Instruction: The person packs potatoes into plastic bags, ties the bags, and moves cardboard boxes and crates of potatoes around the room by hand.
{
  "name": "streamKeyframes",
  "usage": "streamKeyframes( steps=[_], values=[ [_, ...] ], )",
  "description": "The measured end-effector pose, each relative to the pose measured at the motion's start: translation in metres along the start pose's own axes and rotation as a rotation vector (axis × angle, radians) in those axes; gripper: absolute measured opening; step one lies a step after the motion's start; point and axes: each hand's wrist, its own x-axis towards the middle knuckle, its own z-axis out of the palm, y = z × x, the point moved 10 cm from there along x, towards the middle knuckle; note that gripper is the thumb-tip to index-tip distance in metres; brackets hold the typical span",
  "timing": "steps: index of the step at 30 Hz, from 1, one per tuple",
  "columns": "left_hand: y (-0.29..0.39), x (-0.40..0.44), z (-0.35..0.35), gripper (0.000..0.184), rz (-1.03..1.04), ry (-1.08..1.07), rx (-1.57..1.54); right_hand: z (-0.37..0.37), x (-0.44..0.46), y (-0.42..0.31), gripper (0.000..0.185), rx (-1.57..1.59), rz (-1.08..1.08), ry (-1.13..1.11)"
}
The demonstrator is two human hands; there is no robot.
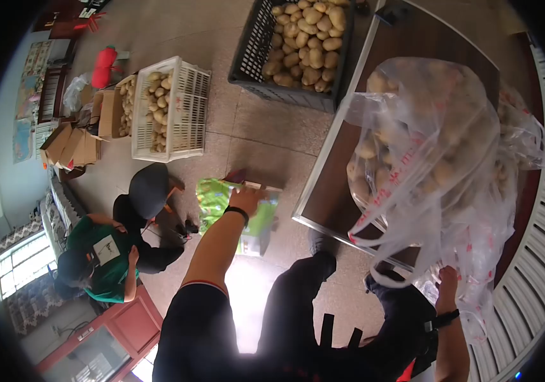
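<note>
My left hand [245, 200], a dark band at its wrist, reaches down over a green and white box [257, 226]. A bright green patterned bag [212, 196] lies right beside that hand. Its fingers are blurred, so their grip does not show. My right hand [447, 279] is closed on thin clear plastic at the lower edge of the bags. Next to it, a large clear plastic bag [431, 137] with red print is full of potatoes and rests on a dark-topped table [329, 204]. More crumpled plastic [470, 261] hangs around my right hand.
On the floor ahead stand a black crate [247, 67] and a white crate [186, 114], both holding potatoes. Cardboard boxes [81, 146] lie farther left. A person in a green shirt [103, 261] sits at the left near a black stool [149, 190]. A ribbed white radiator [533, 254] lines the right.
</note>
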Motion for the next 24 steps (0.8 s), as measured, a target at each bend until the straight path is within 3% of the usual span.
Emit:
streamKeyframes(
  steps=[1, 2, 3, 4, 6, 7, 9, 12, 14, 15, 19, 21, 22, 24],
  values=[
    [-0.003, 0.002, 0.022, 0.056, -0.002, -0.088, -0.039, -0.020, 0.030, 0.012, 0.034, -0.289, -0.058, 0.034],
    [-0.007, -0.001, 0.017, 0.051, -0.044, -0.025, -0.028, -0.029, 0.056, 0.020, 0.039, -0.575, -0.124, 0.062],
    [-0.011, -0.001, 0.018, 0.051, -0.047, -0.020, -0.030, -0.031, 0.079, 0.033, 0.039, -0.575, -0.130, 0.063],
    [-0.014, -0.005, 0.027, 0.046, -0.029, -0.073, -0.024, -0.026, 0.090, 0.030, 0.045, -0.509, -0.242, 0.073],
    [-0.029, -0.022, 0.049, 0.035, -0.058, -0.185, -0.028, -0.018, 0.118, 0.044, 0.060, -0.119, -0.095, 0.030],
    [-0.042, -0.030, 0.065, 0.032, -0.100, -0.237, -0.033, -0.003, 0.119, 0.029, 0.060, -0.111, -0.111, 0.024],
    [-0.069, -0.052, 0.087, 0.030, -0.196, -0.280, -0.046, 0.036, 0.101, 0.013, 0.039, 0.098, -0.036, -0.122],
    [-0.094, -0.060, 0.102, 0.028, -0.304, -0.341, -0.080, 0.050, 0.103, 0.006, 0.039, 0.141, -0.011, -0.121],
    [-0.075, -0.031, 0.051, 0.034, -0.105, -0.206, 0.052, 0.048, 0.107, 0.004, 0.040, 0.128, -0.016, -0.092],
    [-0.063, -0.004, -0.004, 0.044, -0.019, 0.139, 0.086, 0.045, 0.109, 0.005, 0.040, 0.122, -0.014, -0.074],
    [-0.033, 0.110, -0.205, 0.069, -0.035, 0.522, -0.061, 0.040, 0.113, 0.008, 0.040, 0.121, -0.010, -0.042],
    [-0.015, 0.138, -0.272, 0.055, 0.073, 0.844, 0.060, 0.034, 0.114, 0.010, 0.041, 0.126, -0.014, -0.029],
    [-0.014, 0.155, -0.286, 0.055, 0.074, 0.849, 0.059, 0.030, 0.114, 0.011, 0.041, 0.126, -0.013, -0.025],
    [-0.025, 0.210, -0.249, 0.039, -0.014, 0.248, -0.099, 0.027, 0.116, 0.015, 0.041, 0.135, -0.018, -0.015]
  ],
)
